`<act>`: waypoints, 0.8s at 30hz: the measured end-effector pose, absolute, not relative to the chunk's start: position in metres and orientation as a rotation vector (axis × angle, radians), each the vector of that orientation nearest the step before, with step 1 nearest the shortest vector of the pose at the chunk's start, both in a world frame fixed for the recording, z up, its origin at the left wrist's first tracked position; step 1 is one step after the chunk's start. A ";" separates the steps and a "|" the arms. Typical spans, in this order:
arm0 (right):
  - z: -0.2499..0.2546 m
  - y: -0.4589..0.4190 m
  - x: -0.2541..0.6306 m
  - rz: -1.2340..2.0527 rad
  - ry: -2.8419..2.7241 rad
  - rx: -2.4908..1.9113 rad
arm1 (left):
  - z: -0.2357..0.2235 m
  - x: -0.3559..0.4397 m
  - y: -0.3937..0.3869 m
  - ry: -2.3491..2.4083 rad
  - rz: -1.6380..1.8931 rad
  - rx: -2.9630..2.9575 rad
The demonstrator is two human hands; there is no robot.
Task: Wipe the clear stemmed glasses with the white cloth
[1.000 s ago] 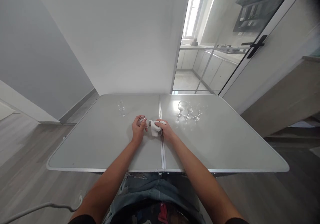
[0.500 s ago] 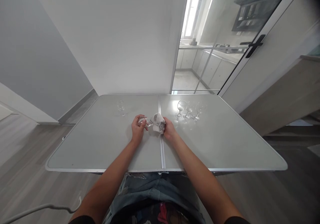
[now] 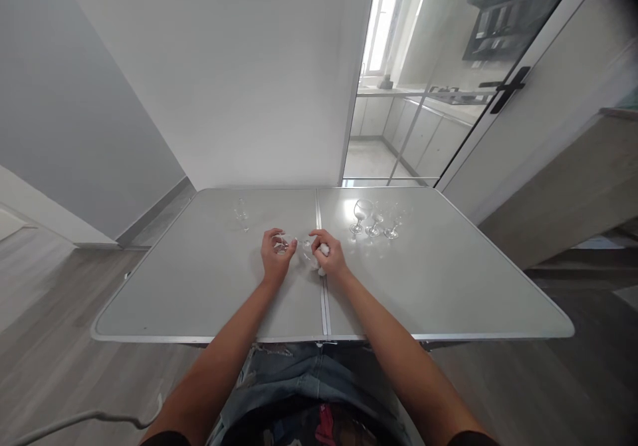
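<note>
My left hand (image 3: pixel 274 257) is closed around the bowl of a clear stemmed glass (image 3: pixel 284 242), which lies sideways above the table with its foot toward the right. A crumpled white cloth (image 3: pixel 324 250) is bunched in my right hand (image 3: pixel 333 257), whose fingers curl beside the foot of the glass. Whether those fingers also touch the foot, I cannot tell. Both hands are close together over the middle of the table, just left of its seam.
Three clear stemmed glasses, a front one (image 3: pixel 363 213), a middle one (image 3: pixel 375 221) and an outer one (image 3: pixel 393 225), stand at the back right of the grey folding table (image 3: pixel 438 286). Another clear glass (image 3: pixel 242 215) stands at the back left. Behind the table is a wall (image 3: pixel 239 100).
The cloth was spread over the foot of the glass; now it is bunched in my right hand and the foot shows. My left hand has kept its hold on the bowl.
</note>
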State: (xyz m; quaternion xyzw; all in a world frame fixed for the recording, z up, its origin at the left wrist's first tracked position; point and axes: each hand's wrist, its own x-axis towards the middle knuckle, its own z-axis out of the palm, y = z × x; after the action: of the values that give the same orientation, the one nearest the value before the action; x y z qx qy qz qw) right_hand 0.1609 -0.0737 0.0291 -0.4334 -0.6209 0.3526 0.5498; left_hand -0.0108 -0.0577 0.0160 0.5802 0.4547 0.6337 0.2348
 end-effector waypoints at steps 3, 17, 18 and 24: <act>0.021 -0.073 0.155 0.626 -1.761 -1.173 | 0.014 -0.008 -0.061 1.159 1.657 1.748; 0.028 -0.075 0.154 0.075 -2.102 -1.735 | 0.016 -0.006 -0.061 1.048 1.564 1.767; 0.030 -0.074 0.154 0.066 -2.109 -1.752 | 0.016 -0.006 -0.061 1.035 1.556 1.766; 0.041 -0.083 0.165 0.106 -2.045 -1.800 | 0.014 -0.008 -0.057 0.827 1.507 1.743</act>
State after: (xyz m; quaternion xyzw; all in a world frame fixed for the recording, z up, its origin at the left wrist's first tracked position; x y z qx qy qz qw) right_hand 0.1648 -0.0832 0.0412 -0.6461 -0.7340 0.0381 0.2060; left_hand -0.0076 -0.0571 0.0144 0.6695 0.3178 0.5788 0.3401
